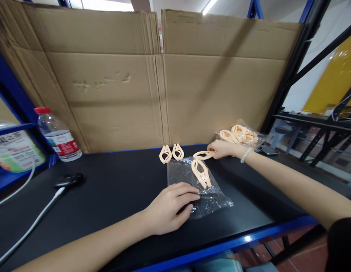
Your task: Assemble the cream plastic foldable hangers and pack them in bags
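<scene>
Closest to us is the dark fabric sleeve point(344, 241) on our right arm, with the bare left forearm point(101, 245) stretching in along the bottom edge. Our left hand point(175, 206) lies palm down with loosely extended fingers, grasping nothing, its fingertips resting on a flat, clear, crinkly plastic bag point(178, 175) on the black tabletop point(121, 185). Our right hand point(222, 149), a pale beaded bracelet point(246, 155) at its wrist, pinches the end of a slim cream plastic looped piece point(210, 154) just beyond the bag. A second, clip-shaped cream piece point(203, 176) lies within the bag's outline; we cannot tell whether it is inside or on top. Two more sit side by side at the bag's far left corner, a left cream clip point(170, 155) and a right cream clip point(182, 153), near the tall brown cardboard wall point(113, 83). Behind our right hand a clear bulging packet point(262, 139) holds more cream pieces. To handle this well, we judge it best to let the left fingertips press lightly, so the slippery film does not skate or crease, and to pinch the slim piece firmly by its narrow end, lifting it clear of its neighbour so that the loops do not snag
</scene>
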`<action>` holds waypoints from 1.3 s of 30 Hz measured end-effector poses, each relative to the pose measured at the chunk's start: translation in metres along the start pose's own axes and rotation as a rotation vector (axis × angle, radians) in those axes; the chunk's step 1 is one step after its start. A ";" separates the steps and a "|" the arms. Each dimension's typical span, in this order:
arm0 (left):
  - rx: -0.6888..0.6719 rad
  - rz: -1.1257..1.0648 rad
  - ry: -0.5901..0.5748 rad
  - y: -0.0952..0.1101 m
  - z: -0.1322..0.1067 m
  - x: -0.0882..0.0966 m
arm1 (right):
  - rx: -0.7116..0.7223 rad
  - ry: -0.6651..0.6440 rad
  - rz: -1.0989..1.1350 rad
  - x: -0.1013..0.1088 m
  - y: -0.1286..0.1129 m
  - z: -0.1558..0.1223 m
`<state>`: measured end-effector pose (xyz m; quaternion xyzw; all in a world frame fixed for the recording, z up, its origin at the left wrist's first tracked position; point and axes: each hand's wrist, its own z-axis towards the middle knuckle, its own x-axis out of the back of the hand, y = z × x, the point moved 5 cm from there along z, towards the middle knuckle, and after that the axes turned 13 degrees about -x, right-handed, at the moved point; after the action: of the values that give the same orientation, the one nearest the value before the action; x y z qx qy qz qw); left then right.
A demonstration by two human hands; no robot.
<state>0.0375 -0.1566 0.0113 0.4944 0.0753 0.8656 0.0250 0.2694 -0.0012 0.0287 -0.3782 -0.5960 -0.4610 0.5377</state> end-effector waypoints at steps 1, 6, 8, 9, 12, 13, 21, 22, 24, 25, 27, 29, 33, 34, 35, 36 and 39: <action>-0.004 0.001 0.004 0.000 0.000 0.000 | 0.003 0.006 0.023 0.001 0.002 -0.010; -0.041 0.011 0.041 0.000 -0.001 0.000 | 0.028 0.129 0.123 0.004 0.011 -0.056; -0.049 0.021 0.049 0.000 -0.001 0.000 | 0.022 0.270 0.194 0.009 0.016 -0.072; -0.051 0.026 0.053 0.000 -0.002 0.000 | 0.018 0.365 0.234 0.013 0.018 -0.081; -0.060 0.032 0.065 0.000 -0.002 0.000 | 0.014 0.656 0.322 0.030 0.015 -0.113; -0.061 0.033 0.070 0.000 -0.002 0.000 | 0.012 0.731 0.340 0.036 0.010 -0.126; -0.079 0.067 0.078 0.001 -0.001 0.001 | 0.024 0.954 0.338 0.078 -0.073 -0.231; -0.079 0.071 0.077 0.000 -0.001 0.001 | 0.049 0.940 0.318 0.078 -0.084 -0.239; -0.077 0.078 0.082 0.000 -0.001 0.000 | 0.083 0.922 0.280 0.074 -0.103 -0.248; -0.073 0.081 0.085 0.000 -0.001 0.000 | 0.116 0.891 0.280 0.071 -0.111 -0.249; -0.067 0.086 0.090 0.000 -0.001 0.000 | 0.199 0.813 0.286 0.062 -0.126 -0.244; -0.068 0.091 0.094 0.001 -0.001 0.001 | 0.280 0.793 0.259 0.055 -0.137 -0.236; -0.073 0.094 0.103 0.004 0.001 0.003 | 0.372 0.837 0.142 0.044 -0.150 -0.218; -0.069 0.092 0.105 0.004 0.001 0.004 | 0.379 0.829 0.116 0.041 -0.153 -0.215; -0.065 0.091 0.104 0.004 0.001 0.004 | 0.383 0.823 0.091 0.040 -0.155 -0.213; -0.061 0.088 0.101 0.004 0.001 0.004 | 0.387 0.821 0.071 0.039 -0.158 -0.213; -0.058 0.085 0.100 0.003 0.001 0.003 | 0.384 0.823 0.040 0.043 -0.167 -0.222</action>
<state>0.0366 -0.1592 0.0151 0.4524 0.0300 0.8913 -0.0013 0.1702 -0.2638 0.0469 -0.0683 -0.3999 -0.4435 0.7992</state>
